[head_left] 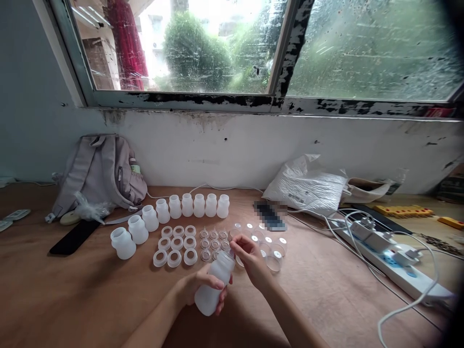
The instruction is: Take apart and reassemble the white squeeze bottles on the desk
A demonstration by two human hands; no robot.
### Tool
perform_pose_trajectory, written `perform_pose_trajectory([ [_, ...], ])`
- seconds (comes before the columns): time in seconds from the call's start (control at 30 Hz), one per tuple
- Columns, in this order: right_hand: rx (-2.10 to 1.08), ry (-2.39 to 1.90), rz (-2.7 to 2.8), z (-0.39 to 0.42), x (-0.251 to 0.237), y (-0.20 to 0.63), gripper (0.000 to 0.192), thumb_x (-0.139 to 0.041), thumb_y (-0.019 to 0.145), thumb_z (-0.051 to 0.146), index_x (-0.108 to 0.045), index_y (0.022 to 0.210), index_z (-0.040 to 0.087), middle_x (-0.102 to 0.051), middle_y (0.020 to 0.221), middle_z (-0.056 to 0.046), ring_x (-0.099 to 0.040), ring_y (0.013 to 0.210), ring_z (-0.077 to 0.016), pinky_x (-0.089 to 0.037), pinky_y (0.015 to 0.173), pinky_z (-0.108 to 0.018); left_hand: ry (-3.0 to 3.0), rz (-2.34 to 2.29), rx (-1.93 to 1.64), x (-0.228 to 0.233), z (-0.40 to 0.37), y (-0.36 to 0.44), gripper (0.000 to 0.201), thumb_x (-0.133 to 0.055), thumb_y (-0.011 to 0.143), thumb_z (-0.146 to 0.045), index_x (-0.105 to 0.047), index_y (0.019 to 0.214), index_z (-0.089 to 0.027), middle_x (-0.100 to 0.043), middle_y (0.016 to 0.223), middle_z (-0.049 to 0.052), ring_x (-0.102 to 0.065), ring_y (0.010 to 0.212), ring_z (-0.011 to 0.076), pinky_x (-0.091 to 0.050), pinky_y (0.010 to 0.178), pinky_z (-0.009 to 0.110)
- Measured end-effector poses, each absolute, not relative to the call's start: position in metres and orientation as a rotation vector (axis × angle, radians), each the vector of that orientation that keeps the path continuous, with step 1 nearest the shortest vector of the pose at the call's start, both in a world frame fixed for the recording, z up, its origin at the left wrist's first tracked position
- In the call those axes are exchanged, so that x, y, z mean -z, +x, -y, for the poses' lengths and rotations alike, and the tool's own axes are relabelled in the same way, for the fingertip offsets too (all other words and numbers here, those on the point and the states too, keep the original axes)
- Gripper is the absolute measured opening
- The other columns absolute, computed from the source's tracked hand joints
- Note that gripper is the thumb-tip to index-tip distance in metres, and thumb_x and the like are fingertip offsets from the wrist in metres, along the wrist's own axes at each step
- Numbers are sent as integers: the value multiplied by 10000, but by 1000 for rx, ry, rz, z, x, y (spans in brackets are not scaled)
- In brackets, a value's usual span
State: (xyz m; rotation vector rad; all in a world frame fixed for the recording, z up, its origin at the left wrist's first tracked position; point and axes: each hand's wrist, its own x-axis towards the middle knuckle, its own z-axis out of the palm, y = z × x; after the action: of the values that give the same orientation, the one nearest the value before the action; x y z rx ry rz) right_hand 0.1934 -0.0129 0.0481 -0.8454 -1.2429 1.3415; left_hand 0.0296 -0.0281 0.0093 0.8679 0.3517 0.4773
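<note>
My left hand [197, 285] is wrapped round a frosted white baby bottle [208, 297], which leans to the right. At the bottle's mouth, my right hand [250, 256] has thumb and fingers pinched together; what they pinch is too small to make out. Just beyond the hands lie white screw rings [174, 258] in rows. To their right are small clear nipples [204, 234], partly hidden by the bottle, and clear caps [273, 262], partly behind my right hand. More frosted bottles [199, 206] stand upright in a curved row behind, without tops.
A grey backpack [97, 169], a plastic bag [92, 209] and a black phone [74, 237] are at left. At right are a silvery mailing bag [308, 183], a blurred dark object [271, 215] and a power strip [427, 282] with loose white cables. The wall and window stand behind.
</note>
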Motion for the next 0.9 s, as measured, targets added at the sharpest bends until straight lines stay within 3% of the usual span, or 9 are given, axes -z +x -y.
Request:
perform_pose_trajectory([
  [0.17,-1450,-807,1194,12,-48,197,152,-637,694,325,-609,725,180,-532,664,-3,-471,585,-116,-384,466,-220,865,-316,-505,-7,26,29,430,-545,685,-366,-464,1039,-137,-553,618,18,-555,473,151,-422,442,254],
  [0.27,-1412,-808,1122,9,-47,200,167,-652,686,311,-651,800,190,-608,791,-37,-533,714,-144,-436,578,-239,783,-291,-517,-6,27,32,492,-435,728,-501,-463,1046,-127,-554,627,35,-560,482,171,-428,444,278],
  [0.37,-1308,-804,1026,4,-45,204,203,-649,689,326,-654,851,204,-630,863,-47,-553,820,-164,-440,696,-266,690,-265,-514,-8,27,32,463,-392,731,-471,-500,994,-105,-559,684,61,-573,551,192,-448,495,320],
  [0.5,-1116,-851,1054,3,-43,207,152,-636,705,322,-627,780,190,-587,692,-7,-532,640,-114,-427,598,-237,657,-315,-746,-20,25,25,382,-395,723,-386,-548,904,-87,-578,834,113,-580,691,219,-460,587,354],
  [0.6,-1044,-910,1261,8,-43,204,150,-620,719,317,-562,700,179,-504,586,31,-445,497,-76,-362,472,-204,690,-432,-1046,-32,20,17,346,-443,732,-347,-552,942,-94,-590,913,122,-575,714,198,-453,590,309],
  [0.73,-998,-980,1786,19,-39,190,159,-602,724,303,-520,667,180,-485,563,34,-425,495,-84,-324,450,-203,643,-663,-1351,-38,11,8,351,-530,733,-337,-536,1022,-139,-604,950,80,-584,733,162,-448,575,242],
  [0.9,-748,-1023,2223,26,-25,176,68,-557,738,210,-518,686,191,-521,581,32,-451,506,-85,-334,469,-198,644,-787,-1438,-31,5,6,348,-589,698,-331,-529,1004,-177,-618,855,29,-600,743,159,-441,551,217],
])
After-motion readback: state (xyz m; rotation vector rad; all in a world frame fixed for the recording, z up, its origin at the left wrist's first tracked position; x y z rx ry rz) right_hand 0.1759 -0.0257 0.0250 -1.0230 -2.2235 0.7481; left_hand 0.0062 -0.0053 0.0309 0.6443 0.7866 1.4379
